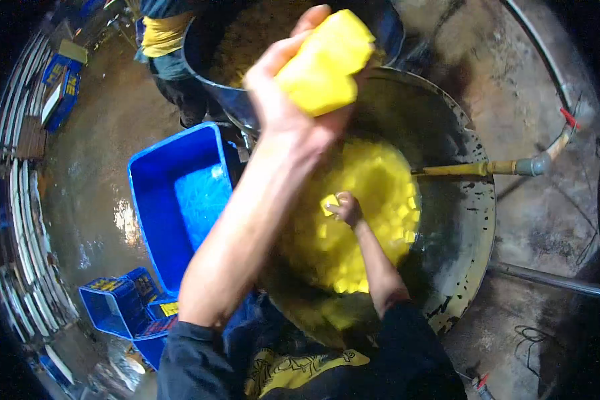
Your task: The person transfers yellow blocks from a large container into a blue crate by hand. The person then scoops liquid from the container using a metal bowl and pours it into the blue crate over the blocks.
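Raised near the camera, my left hand (283, 87) is wrapped round several yellow blocks (330, 63) pressed together. Lower down, over the large round vat (457, 260), my right hand (347, 209) grips a small yellow block (329, 205) between its fingers. Yellow liquid (363, 247) fills the bottom of the vat, and several small yellow blocks (404, 212) lie in it, mostly along its right and lower edge. My left forearm passes over the vat's left side and hides part of it.
A blue tub (203, 200) stands left of the vat, with smaller blue crates (117, 303) below it. Behind is a dark round barrel (223, 93). A person (167, 50) stands at the upper left. A pipe (457, 169) reaches over the vat's right rim.
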Motion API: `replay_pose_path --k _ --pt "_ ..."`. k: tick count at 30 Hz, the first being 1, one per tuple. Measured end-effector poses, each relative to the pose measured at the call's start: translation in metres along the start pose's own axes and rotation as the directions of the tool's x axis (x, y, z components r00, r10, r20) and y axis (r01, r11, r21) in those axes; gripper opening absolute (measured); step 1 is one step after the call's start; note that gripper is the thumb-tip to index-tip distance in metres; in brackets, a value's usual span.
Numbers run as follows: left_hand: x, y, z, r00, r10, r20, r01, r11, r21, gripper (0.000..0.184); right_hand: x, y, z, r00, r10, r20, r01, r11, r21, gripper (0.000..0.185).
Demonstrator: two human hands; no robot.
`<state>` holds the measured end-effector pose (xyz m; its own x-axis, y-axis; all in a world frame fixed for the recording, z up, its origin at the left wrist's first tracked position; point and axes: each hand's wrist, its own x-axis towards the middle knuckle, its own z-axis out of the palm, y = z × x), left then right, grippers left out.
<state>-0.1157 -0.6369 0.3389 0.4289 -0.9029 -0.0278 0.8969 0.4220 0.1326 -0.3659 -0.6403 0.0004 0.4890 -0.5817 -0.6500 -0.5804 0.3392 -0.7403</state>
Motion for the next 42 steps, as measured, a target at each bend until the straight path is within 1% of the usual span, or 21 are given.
replay_pose_path --k 1,2,3,7,12,14,16,17,20,21,22,25,27,28,30,32,35,37,38,40,42 --pt "-0.014 0.028 -0.008 0.999 0.042 -0.004 -0.042 0.999 0.033 0.04 -0.021 -0.038 0.011 0.991 -0.069 -0.111 0.061 0.995 -0.074 0.049" --pt "-0.029 0.054 -0.022 0.997 0.08 -0.01 -0.079 0.995 0.064 0.043 -0.059 -0.072 0.017 0.99 -0.132 -0.045 0.139 0.961 0.24 0.045" --pt "-0.044 0.075 -0.039 0.994 0.106 -0.024 -0.104 0.992 0.071 0.044 -0.081 -0.102 0.023 0.957 -0.283 0.055 0.257 0.924 0.281 0.043" --pt "-0.099 0.12 -0.131 0.972 0.136 -0.194 -0.101 0.979 0.179 0.049 -0.19 -0.235 0.084 0.919 -0.37 0.138 0.342 0.92 0.189 0.044" --pt "-0.174 0.118 -0.19 0.917 0.013 -0.399 0.03 0.995 0.1 0.037 -0.236 -0.303 0.191 0.778 -0.55 0.304 0.629 0.672 -0.392 0.026" --pt "-0.196 0.125 -0.206 0.915 -0.072 -0.397 0.071 0.997 -0.016 0.034 -0.215 -0.284 0.231 0.788 -0.564 0.245 0.537 0.438 -0.721 0.049" --pt "-0.214 0.137 -0.214 0.9 -0.125 -0.417 0.093 0.991 -0.095 0.037 -0.196 -0.274 0.264 0.735 -0.67 0.102 0.509 0.445 -0.737 0.075" --pt "-0.221 0.142 -0.229 0.911 -0.143 -0.386 0.122 0.989 -0.078 0.034 -0.186 -0.268 0.275 0.775 -0.613 0.155 0.465 0.386 -0.797 0.096" --pt "-0.237 0.162 -0.252 0.853 -0.259 -0.453 0.147 0.953 -0.267 0.043 -0.135 -0.214 0.301 0.794 -0.44 0.42 0.608 0.573 -0.55 0.094" --pt "-0.243 0.171 -0.269 0.795 -0.339 -0.503 0.165 0.919 -0.359 0.069 -0.11 -0.196 0.308 0.759 -0.408 0.507 0.634 0.638 -0.436 0.086" --pt "-0.247 0.17 -0.3 0.692 -0.243 -0.68 0.194 0.97 -0.149 0.08 -0.097 -0.19 0.316 0.766 -0.307 0.565 0.562 0.747 -0.357 0.069" --pt "-0.248 0.183 -0.349 0.505 -0.333 -0.796 0.374 0.916 -0.146 0.091 -0.033 -0.126 0.333 0.734 -0.324 0.597 0.547 0.803 -0.237 0.053" --pt "-0.263 0.184 -0.414 0.523 -0.39 -0.758 0.467 0.875 -0.128 0.088 -0.001 -0.097 0.346 0.795 0.036 0.606 0.065 0.987 -0.144 0.035" --pt "-0.266 0.187 -0.43 0.487 -0.347 -0.801 0.52 0.853 -0.053 0.085 0.011 -0.068 0.357 0.869 0.109 0.483 0.101 0.916 -0.387 0.042" --pt "-0.277 0.189 -0.474 0.355 -0.198 -0.914 0.821 0.533 0.204 0.075 0.028 -0.018 0.387 0.97 0.241 0.036 -0.101 0.531 -0.841 0.059" --pt "-0.296 0.173 -0.529 0.313 -0.203 -0.928 0.926 0.281 0.251 0.073 0.033 0.029 0.413 0.945 0.267 -0.187 -0.269 0.318 -0.909 0.081" --pt "-0.322 0.134 -0.617 0.243 -0.129 -0.961 0.969 0.078 0.234 0.075 0.035 0.075 0.422 0.871 0.434 -0.23 -0.418 0.409 -0.811 0.079" --pt "-0.327 0.127 -0.637 0.317 -0.07 -0.946 0.904 -0.281 0.323 0.075 0.048 0.098 0.405 0.904 0.426 -0.044 -0.293 0.54 -0.789 0.07" --pt "-0.325 0.127 -0.625 0.321 -0.082 -0.943 0.898 -0.291 0.331 0.075 0.063 0.12 0.386 0.898 0.422 0.124 -0.183 0.613 -0.769 0.067" --pt "-0.311 0.131 -0.591 0.298 -0.035 -0.954 0.95 -0.088 0.3 0.075 0.036 0.072 0.368 0.93 0.365 -0.048 -0.325 0.752 -0.573 0.063" --pt "-0.309 0.129 -0.594 0.305 -0.035 -0.952 0.941 -0.143 0.307 0.074 0.009 0.069 0.358 0.993 -0.116 -0.034 0.069 0.776 -0.627 0.049"
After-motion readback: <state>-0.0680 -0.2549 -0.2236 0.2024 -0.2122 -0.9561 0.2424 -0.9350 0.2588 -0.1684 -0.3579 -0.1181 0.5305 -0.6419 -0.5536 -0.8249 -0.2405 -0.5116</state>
